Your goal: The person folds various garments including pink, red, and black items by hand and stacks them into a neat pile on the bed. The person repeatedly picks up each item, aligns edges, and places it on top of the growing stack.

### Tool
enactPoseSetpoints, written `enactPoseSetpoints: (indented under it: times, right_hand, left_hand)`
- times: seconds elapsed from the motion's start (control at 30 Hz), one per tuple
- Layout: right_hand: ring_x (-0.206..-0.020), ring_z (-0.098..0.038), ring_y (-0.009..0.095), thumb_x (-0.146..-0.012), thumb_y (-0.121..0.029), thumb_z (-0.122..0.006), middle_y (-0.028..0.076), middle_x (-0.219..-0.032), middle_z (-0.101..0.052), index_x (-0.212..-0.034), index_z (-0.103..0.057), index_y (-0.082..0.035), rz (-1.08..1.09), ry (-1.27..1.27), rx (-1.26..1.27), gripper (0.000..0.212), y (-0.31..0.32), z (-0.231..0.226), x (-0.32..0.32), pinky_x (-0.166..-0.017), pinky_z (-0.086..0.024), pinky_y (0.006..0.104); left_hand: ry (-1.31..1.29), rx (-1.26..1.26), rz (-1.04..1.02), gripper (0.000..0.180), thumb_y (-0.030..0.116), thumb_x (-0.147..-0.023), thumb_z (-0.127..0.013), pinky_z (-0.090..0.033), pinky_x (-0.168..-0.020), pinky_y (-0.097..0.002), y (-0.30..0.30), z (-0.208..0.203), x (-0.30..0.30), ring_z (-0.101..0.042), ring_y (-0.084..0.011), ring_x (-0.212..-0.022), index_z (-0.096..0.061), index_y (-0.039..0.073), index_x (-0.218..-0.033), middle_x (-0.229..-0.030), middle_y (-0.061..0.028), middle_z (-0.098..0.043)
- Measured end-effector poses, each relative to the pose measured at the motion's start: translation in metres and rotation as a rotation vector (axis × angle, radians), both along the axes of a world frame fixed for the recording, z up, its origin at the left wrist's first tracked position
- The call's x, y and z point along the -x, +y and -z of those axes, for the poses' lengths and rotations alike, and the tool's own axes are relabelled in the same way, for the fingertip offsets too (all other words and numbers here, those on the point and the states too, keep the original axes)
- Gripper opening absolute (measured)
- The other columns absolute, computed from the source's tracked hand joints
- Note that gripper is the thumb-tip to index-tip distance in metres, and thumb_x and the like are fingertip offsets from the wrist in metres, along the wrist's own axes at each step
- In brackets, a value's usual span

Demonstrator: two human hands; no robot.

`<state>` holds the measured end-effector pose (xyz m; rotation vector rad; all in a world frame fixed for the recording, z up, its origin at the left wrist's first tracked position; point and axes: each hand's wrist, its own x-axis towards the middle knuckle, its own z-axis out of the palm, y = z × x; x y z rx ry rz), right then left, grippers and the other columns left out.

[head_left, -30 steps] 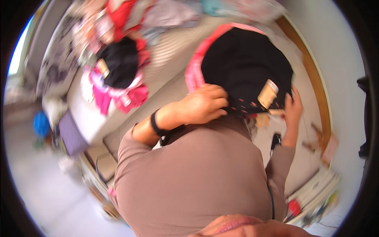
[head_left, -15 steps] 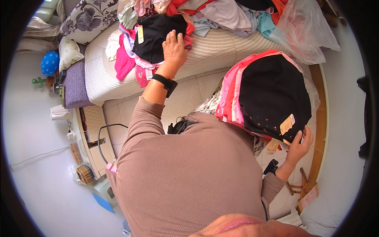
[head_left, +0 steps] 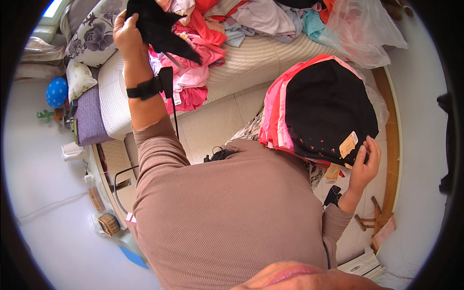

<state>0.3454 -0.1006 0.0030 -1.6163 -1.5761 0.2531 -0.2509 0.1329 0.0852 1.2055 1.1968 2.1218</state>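
Note:
My left hand is raised over the couch at the far left, its fingers closed on a pair of black underpants that hangs to the right. Under it lies a loose pile of pink and red underwear. Across my lap is a layered stack of underpants, with pink ones showing at the left side and a black pair on top. An orange-tan paper tag lies on that black pair. My right hand grips the stack's lower right edge, thumb and fingers at the black fabric.
The couch with a cream ribbed cover runs along the far side, heaped with clothes. A clear plastic bag sits at its right end. Patterned cushions and a blue dotted balloon are at the left. A wooden stool stands lower right.
My left hand has lifted the black underpants off the pile and moved left with them, uncovering the pink underwear. My right hand has stayed at the stack's edge.

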Motion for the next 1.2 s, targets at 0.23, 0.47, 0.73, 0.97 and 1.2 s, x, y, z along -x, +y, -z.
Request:
enactPoseSetpoints:
  times: [0.23, 0.47, 0.73, 0.97, 1.2]
  right_hand:
    - [-0.139, -0.043, 0.035, -0.080, -0.012, -0.082, 0.018, -0.152, -0.044, -0.152, -0.041, -0.005, -0.329, -0.035, -0.083, 0.084, 0.053, -0.046, 0.060, -0.111, -0.039, 0.0452]
    - [-0.129, -0.052, 0.038, -0.061, 0.011, -0.063, 0.015, -0.133, -0.061, -0.123, -0.064, -0.005, -0.273, 0.011, -0.388, 0.064, 0.090, -0.051, 0.079, -0.108, -0.042, 0.0443]
    - [-0.090, -0.071, 0.019, -0.091, 0.003, -0.066, 0.010, -0.107, -0.071, -0.108, -0.068, 0.001, -0.574, 0.727, -0.071, 0.018, 0.018, -0.059, 0.051, -0.074, -0.057, 0.0302]
    - [-0.078, -0.067, 0.012, -0.099, -0.006, -0.060, 0.009, -0.106, -0.069, -0.140, -0.055, -0.003, 0.014, 1.129, 0.311, 0.042, -0.004, -0.035, -0.019, -0.064, -0.055, 0.0234]
    - [-0.068, -0.047, 0.011, -0.097, -0.007, -0.062, 0.004, -0.078, -0.052, -0.145, -0.050, -0.003, 0.316, 0.444, 0.322, 0.050, -0.029, 0.026, -0.039, -0.065, -0.044, 0.0269]
  left_hand:
    - [-0.252, -0.005, 0.388, 0.040, -0.005, -0.090, -0.049, -0.054, -0.102, -0.0449, -0.068, -0.054, -0.168, -0.067, -0.0355, -0.113, -0.059, -0.012, -0.128, -0.122, -0.0238, -0.067]
    - [-0.558, -0.006, 0.843, 0.034, 0.006, -0.096, -0.052, -0.048, -0.111, -0.0467, -0.129, -0.038, -0.251, -0.061, -0.0360, -0.123, -0.060, -0.004, -0.128, -0.133, -0.0227, -0.062]
    - [0.471, -0.641, 0.027, 0.045, -0.002, -0.089, -0.058, -0.051, -0.107, -0.0450, -0.135, -0.038, -0.262, -0.061, -0.0316, -0.123, -0.053, -0.001, -0.134, -0.137, -0.0199, -0.058]
    - [0.919, -0.131, 0.733, 0.065, -0.005, -0.086, -0.068, -0.045, -0.112, -0.0442, -0.086, -0.011, -0.344, -0.044, -0.0311, -0.142, -0.046, 0.001, -0.146, -0.156, -0.0166, -0.039]
    - [1.148, 0.123, 0.998, 0.049, 0.009, -0.083, -0.079, -0.036, -0.117, -0.0467, -0.111, 0.059, -0.323, -0.042, -0.0408, -0.144, -0.061, 0.000, -0.128, -0.149, -0.0229, -0.047]
